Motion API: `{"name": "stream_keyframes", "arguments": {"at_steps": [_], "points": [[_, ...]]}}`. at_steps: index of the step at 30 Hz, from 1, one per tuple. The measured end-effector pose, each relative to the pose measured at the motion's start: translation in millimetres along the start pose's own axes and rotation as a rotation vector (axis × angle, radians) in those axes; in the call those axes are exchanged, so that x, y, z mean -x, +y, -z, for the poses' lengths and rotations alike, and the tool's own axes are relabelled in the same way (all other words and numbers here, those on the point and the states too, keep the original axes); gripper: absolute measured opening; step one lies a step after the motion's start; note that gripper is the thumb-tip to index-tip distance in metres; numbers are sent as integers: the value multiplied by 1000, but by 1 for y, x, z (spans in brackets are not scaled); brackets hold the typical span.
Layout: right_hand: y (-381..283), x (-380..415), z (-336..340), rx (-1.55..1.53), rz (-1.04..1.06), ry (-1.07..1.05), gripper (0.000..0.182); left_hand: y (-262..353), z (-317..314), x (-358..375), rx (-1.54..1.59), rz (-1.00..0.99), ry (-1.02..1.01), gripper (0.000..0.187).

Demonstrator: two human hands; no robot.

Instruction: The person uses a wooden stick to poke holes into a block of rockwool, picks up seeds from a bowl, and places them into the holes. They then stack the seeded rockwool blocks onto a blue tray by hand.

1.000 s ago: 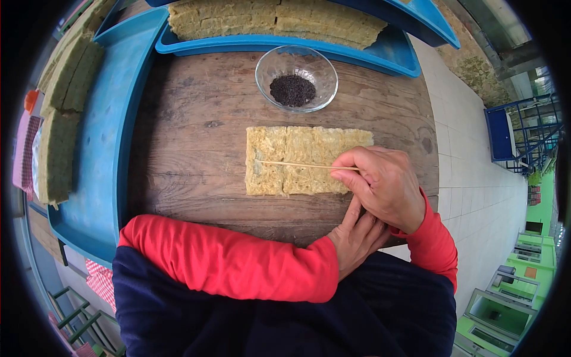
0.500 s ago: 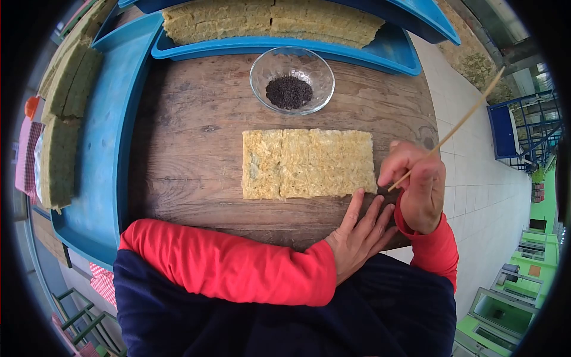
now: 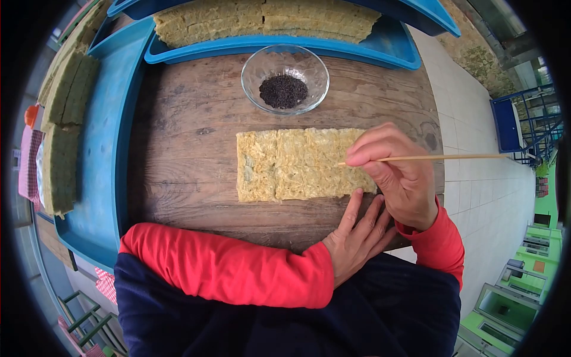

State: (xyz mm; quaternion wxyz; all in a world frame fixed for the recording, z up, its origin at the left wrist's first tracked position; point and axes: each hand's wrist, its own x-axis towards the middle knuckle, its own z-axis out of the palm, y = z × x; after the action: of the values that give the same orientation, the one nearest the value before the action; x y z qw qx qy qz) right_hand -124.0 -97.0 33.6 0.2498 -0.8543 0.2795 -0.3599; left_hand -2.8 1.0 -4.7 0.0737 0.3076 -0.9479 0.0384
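A yellowish fibrous slab (image 3: 285, 163), scored into blocks, lies flat on the round wooden table (image 3: 190, 131). My right hand (image 3: 395, 172) hovers over the slab's right end and pinches a thin wooden stick (image 3: 440, 157); the stick's short end points left over the slab and its long end sticks out to the right. My left hand (image 3: 357, 232) rests flat on the table edge just below the slab's right corner, fingers spread, nothing in it. A small glass bowl (image 3: 284, 77) of dark seeds sits behind the slab.
Blue trays (image 3: 95, 178) ring the table on the left and at the back (image 3: 392, 50), loaded with more fibrous slabs (image 3: 59, 154). To the right the table ends above a tiled floor (image 3: 476, 196) with a blue railing (image 3: 526, 131).
My right hand was at the slab's left part with the stick, swung out right with the stick raised, and is now back over the slab's right end with the stick level.
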Motion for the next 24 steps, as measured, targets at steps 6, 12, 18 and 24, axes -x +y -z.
{"name": "stream_keyframes", "arguments": {"at_steps": [6, 12, 18, 24], "points": [[-11, 4, -16, -254, -233, 116, 8, -2, 4, 0, -22, -18, -11, 49], [-8, 2, -15, -37, -88, 30, 7, -1, 4, 0, -47, -12, -23, 48], [-9, 3, -16, -8, -117, 45, 8, -2, 6, 0, -19, -20, -30, 49], [-10, 2, -16, 2, -112, 36, 7, -3, 6, 0, -16, -32, -36, 49]]}}
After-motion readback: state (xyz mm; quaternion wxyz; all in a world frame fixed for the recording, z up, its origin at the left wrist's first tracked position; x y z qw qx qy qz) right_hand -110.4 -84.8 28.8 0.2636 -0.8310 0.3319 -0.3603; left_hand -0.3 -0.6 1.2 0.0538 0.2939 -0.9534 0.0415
